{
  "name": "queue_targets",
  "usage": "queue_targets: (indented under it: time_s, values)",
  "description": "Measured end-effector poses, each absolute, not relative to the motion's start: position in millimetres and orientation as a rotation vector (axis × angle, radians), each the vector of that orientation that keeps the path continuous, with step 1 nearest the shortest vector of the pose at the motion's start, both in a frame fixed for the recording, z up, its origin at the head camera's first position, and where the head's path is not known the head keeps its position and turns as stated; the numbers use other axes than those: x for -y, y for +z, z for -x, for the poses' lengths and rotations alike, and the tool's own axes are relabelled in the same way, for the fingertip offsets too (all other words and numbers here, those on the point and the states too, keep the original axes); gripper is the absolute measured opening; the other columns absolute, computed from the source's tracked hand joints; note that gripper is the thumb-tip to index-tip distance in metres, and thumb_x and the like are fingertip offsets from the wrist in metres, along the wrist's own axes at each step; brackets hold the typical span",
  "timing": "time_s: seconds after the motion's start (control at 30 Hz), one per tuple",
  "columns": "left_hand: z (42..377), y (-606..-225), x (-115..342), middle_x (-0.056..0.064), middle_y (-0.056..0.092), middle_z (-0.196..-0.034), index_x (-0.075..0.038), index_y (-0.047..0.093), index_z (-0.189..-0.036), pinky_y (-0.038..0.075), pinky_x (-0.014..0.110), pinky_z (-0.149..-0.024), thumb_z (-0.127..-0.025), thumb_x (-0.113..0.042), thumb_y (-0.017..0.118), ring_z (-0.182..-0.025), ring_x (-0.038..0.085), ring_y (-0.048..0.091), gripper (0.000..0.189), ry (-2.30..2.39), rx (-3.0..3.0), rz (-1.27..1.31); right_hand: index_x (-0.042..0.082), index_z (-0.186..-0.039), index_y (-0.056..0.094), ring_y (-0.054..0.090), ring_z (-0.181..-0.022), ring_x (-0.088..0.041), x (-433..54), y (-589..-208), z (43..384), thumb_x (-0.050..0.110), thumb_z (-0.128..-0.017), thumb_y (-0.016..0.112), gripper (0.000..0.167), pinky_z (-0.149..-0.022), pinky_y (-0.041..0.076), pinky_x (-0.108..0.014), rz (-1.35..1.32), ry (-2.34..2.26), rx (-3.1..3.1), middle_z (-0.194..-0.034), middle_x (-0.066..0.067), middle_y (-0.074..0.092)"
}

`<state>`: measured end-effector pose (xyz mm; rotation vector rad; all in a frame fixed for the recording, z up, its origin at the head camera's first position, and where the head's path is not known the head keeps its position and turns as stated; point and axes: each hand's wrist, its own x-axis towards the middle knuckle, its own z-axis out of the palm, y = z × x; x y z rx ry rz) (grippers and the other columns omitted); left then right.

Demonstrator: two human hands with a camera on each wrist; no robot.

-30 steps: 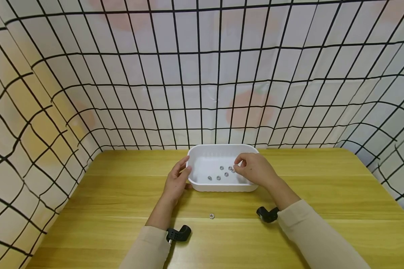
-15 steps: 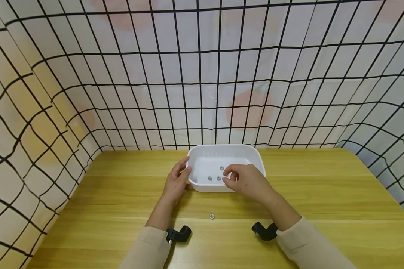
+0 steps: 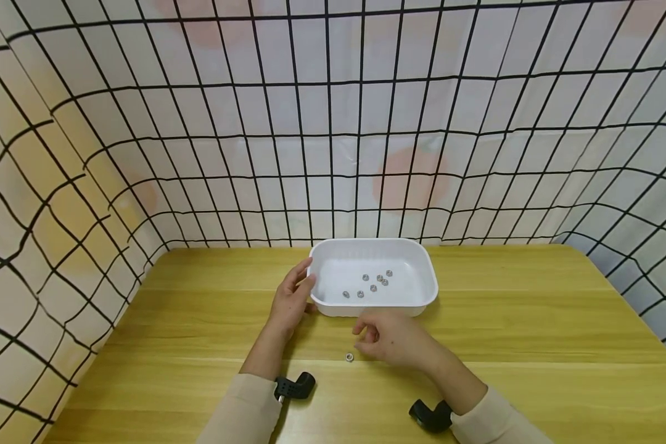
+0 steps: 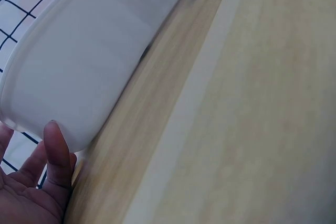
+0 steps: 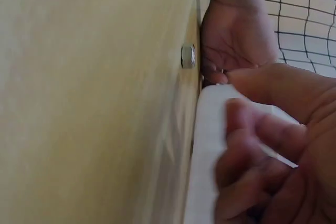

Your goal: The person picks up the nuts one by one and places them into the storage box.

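A white plastic tray (image 3: 333,296) stands on the table with several small metal hex nuts (image 3: 373,288) spread over its floor. At its left end my left hand (image 3: 290,301) holds the end wall, thumb and fingers set around it. One more hex nut (image 3: 349,357) lies on the wood in front of the tray. Just right of that nut hovers my right hand (image 3: 394,338), fingers loosely bent, thumb and forefinger apart with nothing seen between them. The right wrist view shows the loose nut (image 5: 188,56) apart from the fingertips (image 5: 239,109).
The wooden table (image 3: 200,345) extends to both sides. Behind and beside it, a black wire grid (image 3: 361,132) stands before pale cloth. A black wrist device (image 3: 295,386) sits on the left forearm, another black device (image 3: 431,415) on the right.
My right hand has drawn back from inside the tray, over its front rim, to beside the loose nut. Another nut now shows in the tray. The left hand has stayed put.
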<state>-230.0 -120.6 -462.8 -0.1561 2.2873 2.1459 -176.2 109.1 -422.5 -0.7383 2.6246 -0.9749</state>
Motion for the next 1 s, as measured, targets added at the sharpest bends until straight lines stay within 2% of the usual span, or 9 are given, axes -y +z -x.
queue_targets:
  time_s: [0.37, 0.7, 1.0]
  values:
    - [230.1, -463.4, 121.1, 0.01, 0.051, -0.152, -0.033, 0.053, -0.148, 0.055, 0.027, -0.065, -0.104, -0.029, 0.057, -0.112, 0.03, 0.061, 0.044, 2.153, -2.285, 0.148, 0.02, -0.099, 0.071, 0.055, -0.069, -0.002, -101.2, -439.2, 173.6, 0.025, -0.084, 0.079, 0.018, -0.072, 0.046, -0.024, 0.779, -0.846, -2.592, -0.072, 0.017, 0.061]
    - [229.9, -464.2, 121.9, 0.013, 0.05, -0.152, -0.029, 0.052, -0.149, 0.055, 0.026, -0.064, -0.105, -0.029, 0.057, -0.112, 0.03, 0.061, 0.045, 2.156, -2.288, 0.139, 0.024, -0.088, 0.07, 0.053, -0.064, -0.001, -95.7, -440.7, 169.6, 0.024, -0.087, 0.077, 0.007, -0.065, 0.045, -0.022, 0.815, -0.863, -2.587, -0.068, 0.016, 0.059]
    - [229.0, -462.7, 121.1, 0.012, 0.051, -0.152, -0.031, 0.053, -0.148, 0.055, 0.027, -0.065, -0.105, -0.029, 0.057, -0.112, 0.03, 0.061, 0.044, 2.155, -2.285, 0.152, 0.023, -0.088, 0.07, 0.053, -0.065, -0.001, -94.7, -440.4, 169.3, 0.021, -0.087, 0.076, 0.007, -0.065, 0.045, -0.022, 0.819, -0.839, -2.589, -0.069, 0.016, 0.059]
